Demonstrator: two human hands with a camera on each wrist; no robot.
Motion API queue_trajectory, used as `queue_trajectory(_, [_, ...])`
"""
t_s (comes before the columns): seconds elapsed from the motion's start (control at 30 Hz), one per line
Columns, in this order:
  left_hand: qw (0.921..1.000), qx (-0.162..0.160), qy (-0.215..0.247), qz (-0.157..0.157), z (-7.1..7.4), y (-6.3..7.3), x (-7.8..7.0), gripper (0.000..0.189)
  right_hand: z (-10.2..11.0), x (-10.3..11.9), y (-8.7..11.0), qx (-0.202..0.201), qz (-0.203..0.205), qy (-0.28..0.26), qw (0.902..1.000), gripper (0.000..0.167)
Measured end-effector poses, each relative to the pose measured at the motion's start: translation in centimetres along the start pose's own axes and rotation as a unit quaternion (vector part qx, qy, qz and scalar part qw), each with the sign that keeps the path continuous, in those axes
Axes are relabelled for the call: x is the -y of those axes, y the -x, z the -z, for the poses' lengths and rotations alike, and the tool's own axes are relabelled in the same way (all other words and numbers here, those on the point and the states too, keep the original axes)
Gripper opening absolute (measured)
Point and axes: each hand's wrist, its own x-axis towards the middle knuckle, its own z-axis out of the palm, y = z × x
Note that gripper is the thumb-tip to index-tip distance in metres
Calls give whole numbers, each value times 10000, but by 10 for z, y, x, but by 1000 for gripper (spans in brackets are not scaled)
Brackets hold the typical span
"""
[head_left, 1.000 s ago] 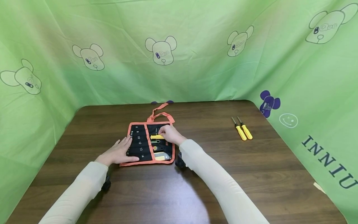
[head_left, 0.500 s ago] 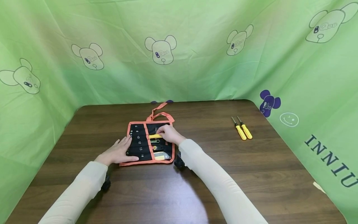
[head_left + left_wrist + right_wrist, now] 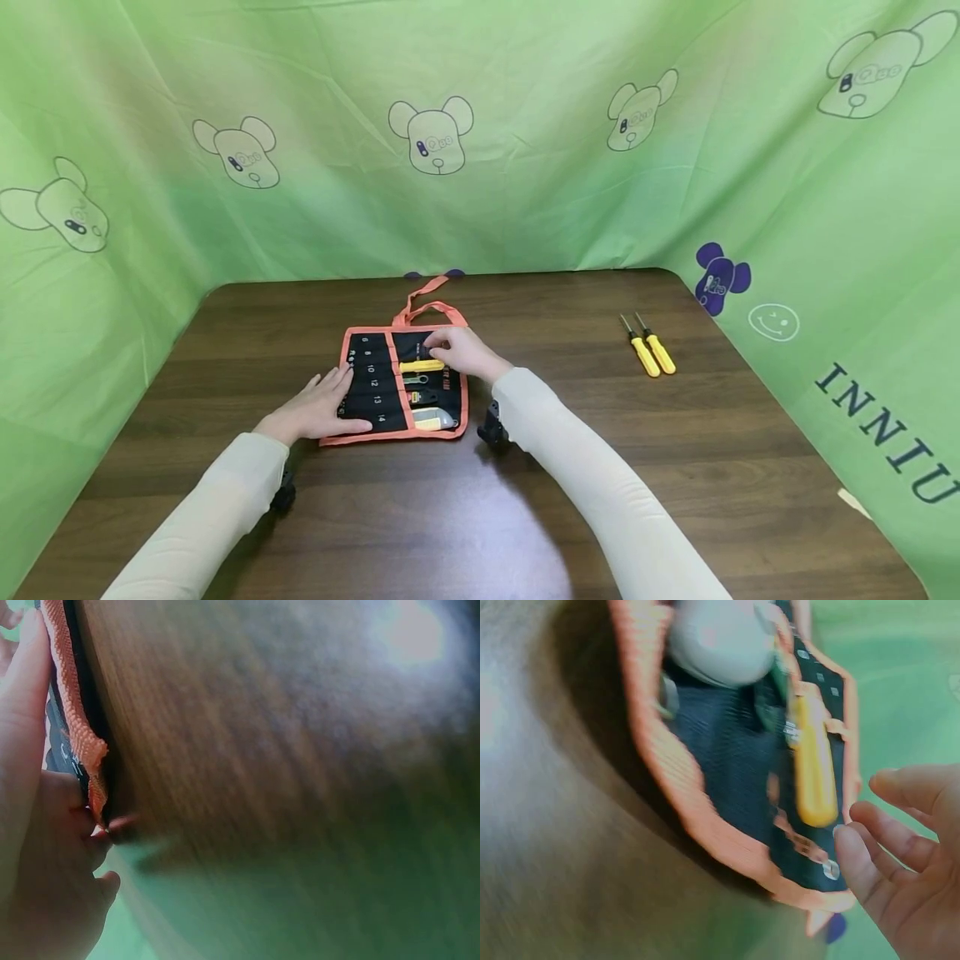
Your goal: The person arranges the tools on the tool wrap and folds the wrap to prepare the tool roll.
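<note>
A black tool roll with orange trim lies spread on the table, its pockets numbered on the left part. My left hand rests on its left edge with fingers spread. In the right half, a yellow screwdriver handle sticks out of a pocket. Just off the end of that handle, my right hand hovers with thumb and fingers apart, holding nothing. Below it in the pockets sit a small green-tinted tool, a black tool with a yellow label and a grey-and-yellow utility knife.
Two yellow-handled screwdrivers lie side by side at the right of the brown wooden table. Orange tie straps trail from the roll's far edge. A green printed cloth hangs around the table's back and sides.
My right hand has let go of the yellow-handled screwdriver and drawn back slightly to the right, leaving it in its pocket. My left hand has stayed in place.
</note>
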Motion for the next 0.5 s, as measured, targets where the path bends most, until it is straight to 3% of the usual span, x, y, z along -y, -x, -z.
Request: queue_trajectory(0.5, [10000, -31, 40, -14, -1, 0, 2, 107, 68, 4, 21, -803, 520, -103, 9954, 25])
